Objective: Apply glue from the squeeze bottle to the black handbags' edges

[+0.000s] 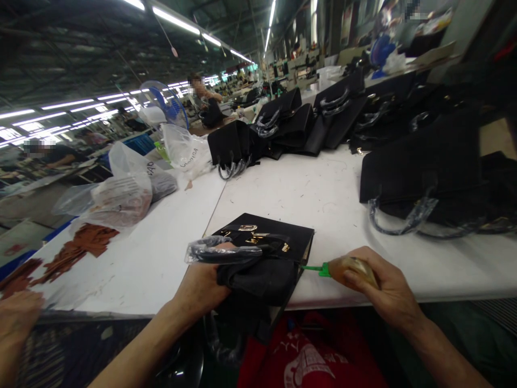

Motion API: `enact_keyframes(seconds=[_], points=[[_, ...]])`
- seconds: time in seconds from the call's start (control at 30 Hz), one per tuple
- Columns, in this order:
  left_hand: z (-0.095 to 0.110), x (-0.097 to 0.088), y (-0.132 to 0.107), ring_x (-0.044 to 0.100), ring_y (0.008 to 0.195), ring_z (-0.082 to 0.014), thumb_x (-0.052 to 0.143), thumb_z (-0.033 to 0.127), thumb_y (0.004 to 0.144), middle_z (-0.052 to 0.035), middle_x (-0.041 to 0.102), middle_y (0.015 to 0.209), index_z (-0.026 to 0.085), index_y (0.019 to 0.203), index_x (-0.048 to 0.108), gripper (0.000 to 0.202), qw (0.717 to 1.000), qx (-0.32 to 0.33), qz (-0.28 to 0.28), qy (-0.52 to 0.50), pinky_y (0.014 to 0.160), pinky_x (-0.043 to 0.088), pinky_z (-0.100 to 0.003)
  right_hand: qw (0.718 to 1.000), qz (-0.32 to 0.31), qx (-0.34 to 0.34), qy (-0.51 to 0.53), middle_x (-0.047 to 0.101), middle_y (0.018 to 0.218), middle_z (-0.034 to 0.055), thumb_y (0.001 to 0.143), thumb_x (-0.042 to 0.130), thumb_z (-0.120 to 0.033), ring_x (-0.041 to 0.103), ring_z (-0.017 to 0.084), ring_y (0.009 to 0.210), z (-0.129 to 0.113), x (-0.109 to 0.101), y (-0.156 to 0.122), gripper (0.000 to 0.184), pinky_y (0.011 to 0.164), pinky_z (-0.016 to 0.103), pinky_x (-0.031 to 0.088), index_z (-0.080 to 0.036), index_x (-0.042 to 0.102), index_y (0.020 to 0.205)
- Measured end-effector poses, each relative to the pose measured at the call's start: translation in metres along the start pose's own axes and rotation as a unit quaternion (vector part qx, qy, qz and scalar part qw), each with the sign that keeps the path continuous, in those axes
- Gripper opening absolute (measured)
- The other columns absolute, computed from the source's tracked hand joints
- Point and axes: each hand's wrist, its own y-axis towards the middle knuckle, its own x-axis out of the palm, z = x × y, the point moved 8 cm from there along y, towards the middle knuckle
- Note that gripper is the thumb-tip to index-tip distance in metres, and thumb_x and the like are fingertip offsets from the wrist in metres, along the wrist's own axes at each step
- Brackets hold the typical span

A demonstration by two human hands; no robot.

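Note:
A black handbag with gold-coloured buckles and clasps lies at the table's front edge, part of it hanging over. My left hand grips it near its plastic-wrapped handle, and the fingers are partly hidden by the bag. In my right hand is an amber squeeze bottle with a green nozzle. The thin nozzle tip points left and meets the bag's right edge. Whether any liquid comes out cannot be seen.
More black handbags with wrapped handles pile up at the right and back of the white table. Brown strips and clear plastic bags lie left. Another person's hand rests at the far-left edge. A blue fan stands behind.

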Motion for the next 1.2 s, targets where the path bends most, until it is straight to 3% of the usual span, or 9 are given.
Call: enact_keyframes(seconds=[0.17, 0.3, 0.47, 0.73, 0.9, 1.03, 1.2], points=[[0.001, -0.001, 0.0, 0.067, 0.07, -0.0164, 0.052, 0.012, 0.07, 0.0011, 0.071, 0.075, 0.02, 0.077, 0.063, 0.015, 1.0, 0.009, 0.008, -0.006, 0.068, 0.054, -0.027, 0.999, 0.023, -0.013, -0.021, 0.064, 0.087, -0.0004, 0.095, 0.062, -0.039, 0.061, 0.016, 0.076, -0.002, -0.003, 0.002, 0.014, 0.068, 0.027, 0.046, -0.025, 0.065, 0.098], [0.003, -0.003, 0.002, 0.066, 0.066, -0.0154, 0.054, 0.014, 0.073, 0.0015, 0.069, 0.071, 0.02, 0.074, 0.063, 0.011, 1.0, 0.013, 0.015, -0.002, 0.063, 0.053, -0.025, 1.0, 0.02, -0.003, -0.012, 0.064, 0.085, -0.0005, 0.095, 0.062, -0.04, 0.06, 0.016, 0.075, 0.001, -0.002, 0.0, 0.016, 0.067, 0.027, 0.046, -0.025, 0.064, 0.097], [0.004, -0.003, 0.003, 0.065, 0.066, -0.0161, 0.053, 0.015, 0.073, 0.0001, 0.069, 0.07, 0.019, 0.072, 0.063, 0.011, 1.0, 0.009, 0.011, -0.003, 0.062, 0.052, -0.026, 0.996, 0.079, 0.035, -0.023, 0.066, 0.088, 0.0008, 0.093, 0.064, -0.041, 0.06, 0.018, 0.077, 0.003, -0.014, -0.005, 0.018, 0.068, 0.029, 0.046, -0.024, 0.064, 0.099], [0.008, -0.005, 0.003, 0.071, 0.091, -0.0228, 0.056, 0.015, 0.073, -0.0031, 0.075, 0.084, 0.02, 0.08, 0.072, 0.018, 0.999, 0.023, 0.03, -0.009, 0.082, 0.059, -0.032, 0.999, -0.031, 0.013, 0.031, 0.064, 0.081, 0.0, 0.096, 0.058, -0.039, 0.06, 0.016, 0.07, -0.026, 0.004, -0.012, 0.016, 0.062, 0.026, 0.047, -0.025, 0.064, 0.094], [-0.001, -0.003, -0.001, 0.072, 0.091, -0.0235, 0.057, 0.014, 0.072, -0.0032, 0.077, 0.089, 0.02, 0.083, 0.075, 0.022, 0.999, 0.005, 0.036, 0.016, 0.085, 0.06, -0.033, 1.0, 0.0, 0.0, -0.003, 0.065, 0.081, -0.0005, 0.095, 0.06, -0.036, 0.06, 0.015, 0.068, -0.035, 0.0, -0.016, 0.012, 0.061, 0.025, 0.047, -0.026, 0.065, 0.096], [-0.001, -0.002, -0.001, 0.072, 0.092, -0.0231, 0.058, 0.014, 0.073, -0.0027, 0.078, 0.089, 0.02, 0.083, 0.076, 0.022, 0.999, 0.001, 0.03, 0.014, 0.086, 0.06, -0.034, 0.999, -0.046, -0.008, 0.022, 0.067, 0.084, 0.002, 0.096, 0.057, -0.037, 0.063, 0.018, 0.072, -0.043, 0.008, -0.018, 0.014, 0.062, 0.027, 0.051, -0.025, 0.065, 0.098], [0.005, -0.004, 0.002, 0.072, 0.09, -0.0235, 0.059, 0.013, 0.072, -0.0029, 0.078, 0.083, 0.02, 0.08, 0.076, 0.02, 0.998, 0.014, 0.045, 0.031, 0.084, 0.061, -0.034, 0.999, 0.003, -0.022, -0.029, 0.066, 0.083, 0.0015, 0.095, 0.059, -0.037, 0.063, 0.018, 0.069, -0.048, -0.001, -0.018, 0.013, 0.06, 0.028, 0.05, -0.026, 0.066, 0.096]])
